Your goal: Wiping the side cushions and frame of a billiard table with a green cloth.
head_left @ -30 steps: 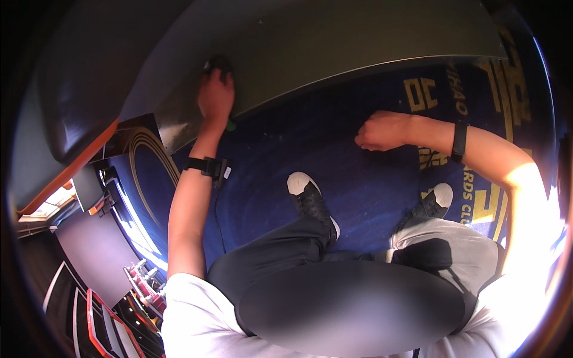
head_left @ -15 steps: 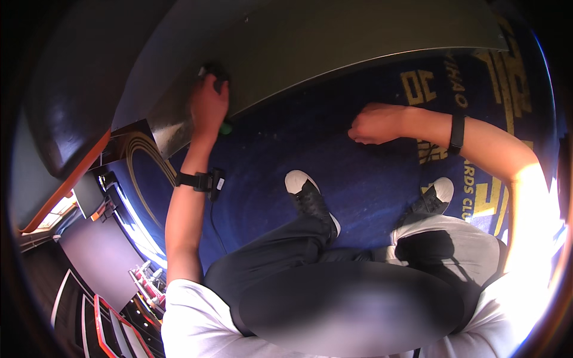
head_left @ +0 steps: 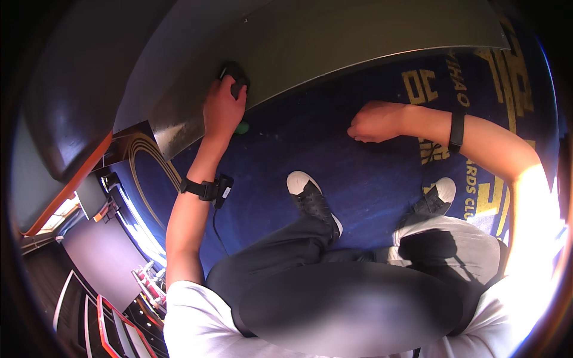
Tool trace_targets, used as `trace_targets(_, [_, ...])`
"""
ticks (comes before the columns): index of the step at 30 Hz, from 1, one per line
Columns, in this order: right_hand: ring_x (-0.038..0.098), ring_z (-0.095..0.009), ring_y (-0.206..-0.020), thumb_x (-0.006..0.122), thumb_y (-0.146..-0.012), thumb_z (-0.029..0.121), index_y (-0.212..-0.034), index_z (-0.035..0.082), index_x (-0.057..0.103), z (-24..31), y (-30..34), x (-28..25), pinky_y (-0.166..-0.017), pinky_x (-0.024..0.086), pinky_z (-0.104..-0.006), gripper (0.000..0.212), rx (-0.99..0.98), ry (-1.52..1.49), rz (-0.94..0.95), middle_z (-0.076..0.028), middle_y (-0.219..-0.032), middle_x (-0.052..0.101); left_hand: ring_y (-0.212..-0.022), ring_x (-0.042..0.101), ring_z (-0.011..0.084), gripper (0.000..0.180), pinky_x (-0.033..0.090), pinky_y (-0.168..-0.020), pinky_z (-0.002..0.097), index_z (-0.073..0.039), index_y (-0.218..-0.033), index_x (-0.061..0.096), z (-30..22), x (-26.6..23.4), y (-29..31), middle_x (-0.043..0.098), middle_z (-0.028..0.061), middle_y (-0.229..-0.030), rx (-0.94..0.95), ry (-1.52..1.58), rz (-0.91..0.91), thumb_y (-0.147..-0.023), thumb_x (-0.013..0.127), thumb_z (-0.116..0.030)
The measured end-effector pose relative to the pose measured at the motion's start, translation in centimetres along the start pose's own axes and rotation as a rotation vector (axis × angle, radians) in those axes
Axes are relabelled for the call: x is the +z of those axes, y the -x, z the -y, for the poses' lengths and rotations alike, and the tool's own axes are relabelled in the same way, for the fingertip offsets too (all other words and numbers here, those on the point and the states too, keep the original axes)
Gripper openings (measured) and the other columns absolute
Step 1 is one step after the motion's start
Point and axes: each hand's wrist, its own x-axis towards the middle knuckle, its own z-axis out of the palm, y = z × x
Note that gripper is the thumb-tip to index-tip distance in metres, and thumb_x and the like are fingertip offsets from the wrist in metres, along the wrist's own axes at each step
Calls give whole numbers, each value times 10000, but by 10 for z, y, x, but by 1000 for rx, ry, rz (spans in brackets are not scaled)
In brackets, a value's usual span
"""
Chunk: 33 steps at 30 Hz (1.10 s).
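Note:
My left hand [head_left: 225,112] is closed round a small black object [head_left: 236,73], pressed to the smooth dark grey panel [head_left: 334,39]; its exact kind is hard to make out. A bit of something green [head_left: 242,127] shows beside the left wrist, partly hidden by it. Over the blue floor, apart from the panel, hangs my right hand [head_left: 377,122] with its fingers curled in. Whatever those fingers may hold is hidden. Each wrist wears a black strap; the left one [head_left: 206,190] carries a small box with a cable.
Blue carpet [head_left: 262,161] with gold lettering and lines lies under my shoes [head_left: 308,197]. The panel's lower edge curves across in front of me. At the left stand a dark rounded body with an orange edge [head_left: 71,182] and a grey-mauve surface [head_left: 101,256].
My left hand has slid right along the panel with the black object in its grip. My right hand has stayed nearly in place, still curled.

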Motion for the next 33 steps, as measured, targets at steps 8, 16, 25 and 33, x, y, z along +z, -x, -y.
trace_targets(8, [637, -347, -801, 564, -872, 218, -848, 45, 615, 3, -4, 4, -717, 495, -460, 182, -37, 8, -11, -147, -800, 656, -843, 604, 398, 256, 491, -703, 474, -66, -961, 574, 14, 2, -7, 604, 180, -898, -46, -90, 28, -835, 630, -282])
trace_targets(16, [638, -350, -790, 563, -867, 216, -849, 42, 615, 5, -7, 3, -715, 498, -460, 182, -16, 17, 8, -147, -800, 656, -867, 599, 414, 277, 482, -713, 457, -55, -980, 582, 21, -6, -15, 626, 211, -882, -194, -108, 44, -838, 635, -287])
trace_targets(25, [638, -347, -791, 568, -863, 217, -844, 44, 618, 4, -5, 0, -722, 503, -452, 182, -26, 20, -1, -145, -792, 654, -858, 600, 394, 227, 497, -709, 485, -93, -958, 572, 20, -7, -13, 591, 167, -920, -163, -120, 46, -838, 621, -279])
trace_targets(33, [640, -343, -791, 575, -861, 210, -839, 42, 617, 3, -3, 3, -720, 503, -450, 175, 8, 26, 26, -144, -797, 654, -941, 587, 428, 303, 481, -776, 476, -61, -1057, 576, 42, 5, -10, 618, 194, -1047, -202, -94, 72, -869, 585, -297])
